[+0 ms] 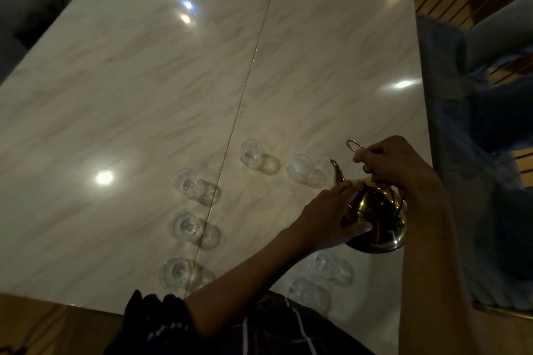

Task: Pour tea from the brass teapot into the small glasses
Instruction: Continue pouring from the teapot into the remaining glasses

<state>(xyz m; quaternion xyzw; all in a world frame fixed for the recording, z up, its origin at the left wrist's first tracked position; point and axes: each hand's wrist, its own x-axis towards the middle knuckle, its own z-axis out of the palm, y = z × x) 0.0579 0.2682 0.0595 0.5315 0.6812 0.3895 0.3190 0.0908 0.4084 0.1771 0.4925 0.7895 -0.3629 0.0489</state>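
Observation:
The brass teapot [377, 219] stands on the marble table [144, 101] near its right edge, spout pointing away from me. My left hand [328, 216] is pressed against the pot's left side, thumb under its belly. My right hand [395, 161] grips the thin wire handle above the lid. Several small clear glasses stand around the pot: one [301, 168] just beyond the spout, another [250, 152] left of it, three in a curve further left [186, 183], [182, 225], [175, 272], and two close to me [328, 266], [305, 290]. All look empty.
A blue upholstered chair [476, 138] with a gold frame stands right against the table's right edge. A dark seat [26, 0] sits at the far left corner. Ceiling lights glare on the glossy tabletop.

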